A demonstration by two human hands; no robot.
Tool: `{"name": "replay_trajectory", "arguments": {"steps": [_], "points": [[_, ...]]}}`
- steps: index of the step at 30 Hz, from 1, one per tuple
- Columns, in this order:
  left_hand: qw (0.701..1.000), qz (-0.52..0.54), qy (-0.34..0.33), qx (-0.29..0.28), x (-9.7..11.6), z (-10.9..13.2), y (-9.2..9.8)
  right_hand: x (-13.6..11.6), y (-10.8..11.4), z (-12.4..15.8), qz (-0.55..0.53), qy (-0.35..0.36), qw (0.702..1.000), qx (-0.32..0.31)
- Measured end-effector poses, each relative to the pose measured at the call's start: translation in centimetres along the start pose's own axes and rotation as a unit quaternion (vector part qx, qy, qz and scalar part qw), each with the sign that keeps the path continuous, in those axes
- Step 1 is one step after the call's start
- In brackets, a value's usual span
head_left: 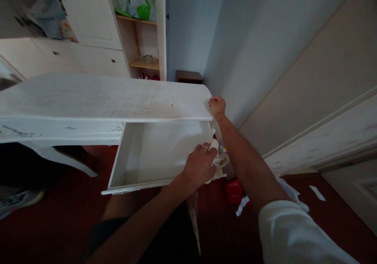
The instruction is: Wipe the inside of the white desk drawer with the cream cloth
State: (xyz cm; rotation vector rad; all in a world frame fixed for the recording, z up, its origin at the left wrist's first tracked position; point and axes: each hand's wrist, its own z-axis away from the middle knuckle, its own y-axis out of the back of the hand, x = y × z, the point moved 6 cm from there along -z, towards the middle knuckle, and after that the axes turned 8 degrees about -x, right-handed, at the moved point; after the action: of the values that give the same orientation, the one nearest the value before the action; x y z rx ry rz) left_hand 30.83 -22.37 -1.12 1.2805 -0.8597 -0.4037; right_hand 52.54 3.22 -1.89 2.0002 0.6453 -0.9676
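A white drawer (161, 148) stands pulled out from the front of a white table (103, 95), its inside bare. My left hand (202, 162), with a ring on one finger, is at the drawer's right wall. Its fingers are closed around a crumpled off-white cloth (219, 160), which hangs over the wall's outer side. My right hand (218, 106) is curled into a fist against the rounded right end of the tabletop. Whether anything is inside that fist is hidden.
A pale wall (265, 52) runs close along the right. Behind the table stands a white cabinet (88, 16) with open shelves holding plastic bags (138, 0). A red box (233, 191) and scraps of white paper (317, 193) lie on the dark red floor. A shoe (20, 201) shows at left.
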Motion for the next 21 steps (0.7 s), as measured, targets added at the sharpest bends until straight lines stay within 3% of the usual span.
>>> {"name": "replay_trajectory", "arguments": {"steps": [3,5,7,11,18,21], "points": [[0.989,-0.071,-0.126,0.032,1.8,-1.2,-0.2,-0.1,0.2,0.3,0.001,-0.022,1.0,0.016],[0.97,-0.117,-0.212,0.018,2.6,-1.6,-0.9,-0.5,0.1,0.5,0.006,-0.021,1.0,0.006],[0.957,-0.146,-0.249,0.002,2.5,-2.2,-1.3,-0.9,-0.1,0.7,0.013,-0.018,1.0,-0.006],[0.955,-0.176,-0.238,-0.007,0.7,-4.3,-1.0,-1.3,-0.2,1.0,0.016,-0.019,1.0,-0.016],[0.965,-0.208,-0.16,-0.03,-3.2,-9.2,1.4,-1.4,0.1,1.1,0.006,-0.022,1.0,-0.005],[0.964,-0.227,-0.136,-0.015,-4.2,-10.8,2.5,-1.2,0.0,1.0,0.006,-0.019,1.0,-0.003]]}}
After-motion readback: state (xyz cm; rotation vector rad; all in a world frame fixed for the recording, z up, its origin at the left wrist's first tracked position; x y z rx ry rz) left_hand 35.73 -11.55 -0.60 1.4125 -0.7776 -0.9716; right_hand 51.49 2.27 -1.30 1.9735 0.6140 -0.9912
